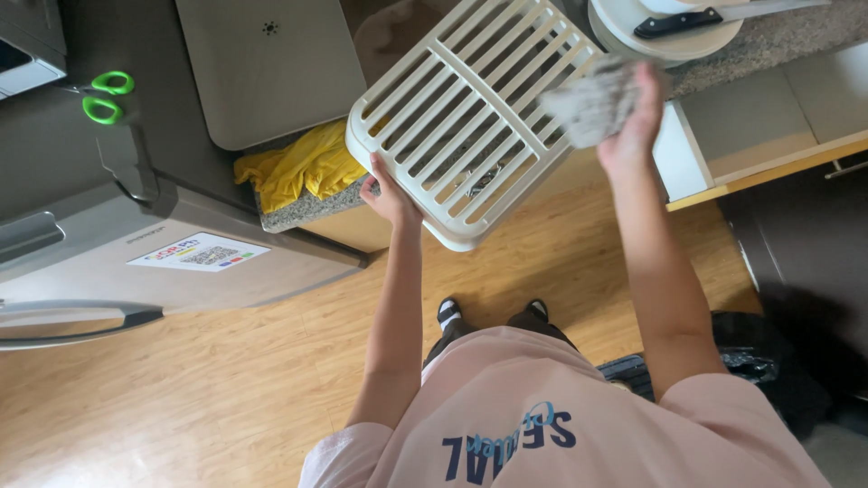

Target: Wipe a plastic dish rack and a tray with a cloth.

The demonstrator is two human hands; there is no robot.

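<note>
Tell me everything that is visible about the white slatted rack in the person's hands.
The white slatted rack is a cream-white rectangular tray, apparently plastic, with rounded corners, a raised rim and rows of long parallel slots. It is held tilted in the air above the wooden floor, near the counter edge. The left hand grips its lower rim; the right hand presses a grey cloth against its upper right part.

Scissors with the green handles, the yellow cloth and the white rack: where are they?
scissors [107, 96], head view, on the green handle loops.
yellow cloth [303, 167], head view, on its bunched middle.
white rack [461, 117], head view, on a slat near its centre.
</note>
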